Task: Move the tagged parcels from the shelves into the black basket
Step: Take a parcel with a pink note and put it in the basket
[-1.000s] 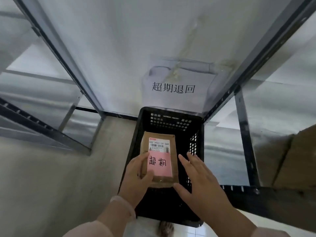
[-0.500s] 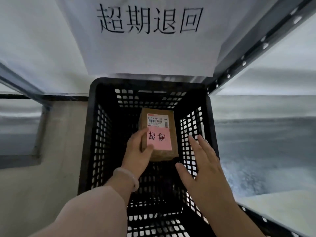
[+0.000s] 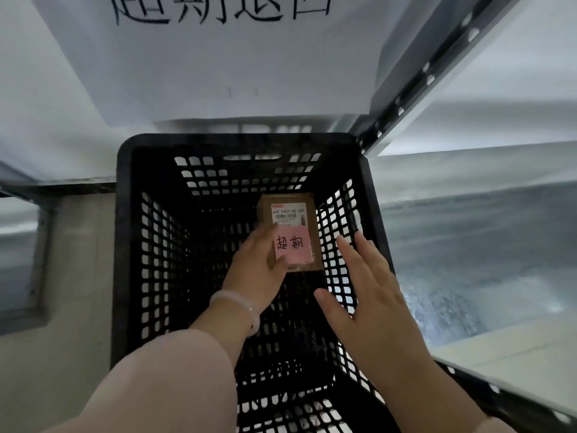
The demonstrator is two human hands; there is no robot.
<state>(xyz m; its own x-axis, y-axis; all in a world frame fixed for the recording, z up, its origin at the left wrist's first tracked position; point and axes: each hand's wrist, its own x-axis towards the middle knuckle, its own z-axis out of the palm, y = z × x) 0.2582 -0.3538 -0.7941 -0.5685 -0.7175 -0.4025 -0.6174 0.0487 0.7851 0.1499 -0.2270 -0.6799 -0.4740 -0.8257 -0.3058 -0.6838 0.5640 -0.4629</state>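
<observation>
One parcel: from the head camera, a small brown cardboard box is down inside the black basket, near its far right wall. I cannot tell whether it rests on the bottom.
Left hand: pinches the box's near left edge, thumb on top beside the pink tag.
Right hand: fingers spread and straight, holding nothing, above the basket's right wall.
Handling: I judge it light and stiff. The side edges look best to hold; the label face may be slick.
Around: paper sign above, shelf post at right, bracelet on the left wrist.
In the way: the mesh wall close on the right, and the basket looks deep.
</observation>
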